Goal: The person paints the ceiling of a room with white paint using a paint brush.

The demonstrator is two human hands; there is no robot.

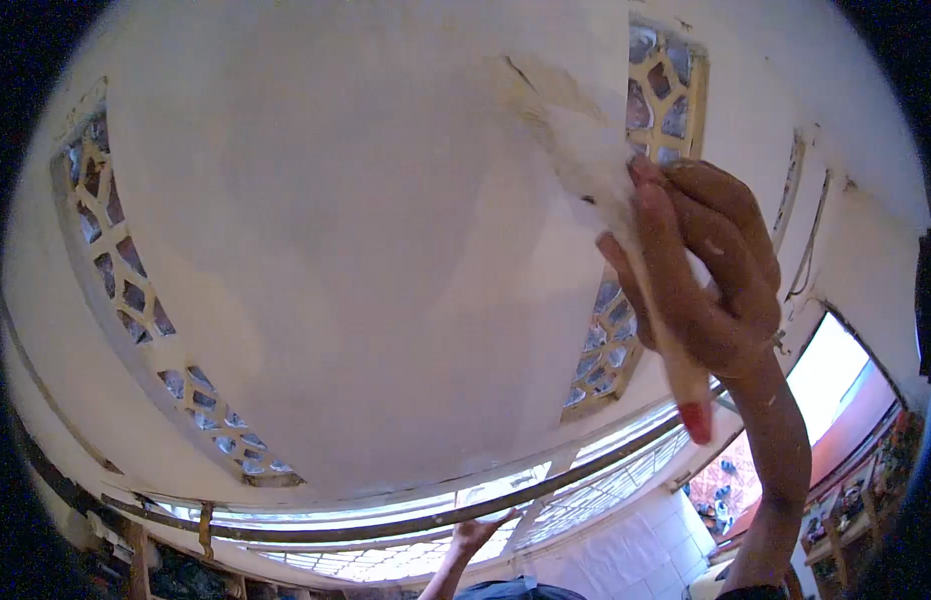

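Observation:
My right hand (706,260) is raised at the right, its fingers closed round a pale brush (671,340). The red end of its handle points down, and its light, blurred bristle end points up and left over a broad whitish wall surface (336,230). Whether the bristles touch the surface cannot be made out. Lower down, near the bottom centre, my left hand (476,537) shows small beneath a long dark bar (366,533), with fingers apart and nothing visible in it.
Patterned openwork panels flank the pale surface at left (116,260) and right (666,90). A bright doorway (831,375) is at the far right. Behind the bar is a window grille (586,500). Dark cluttered shelves (186,575) line the lower left.

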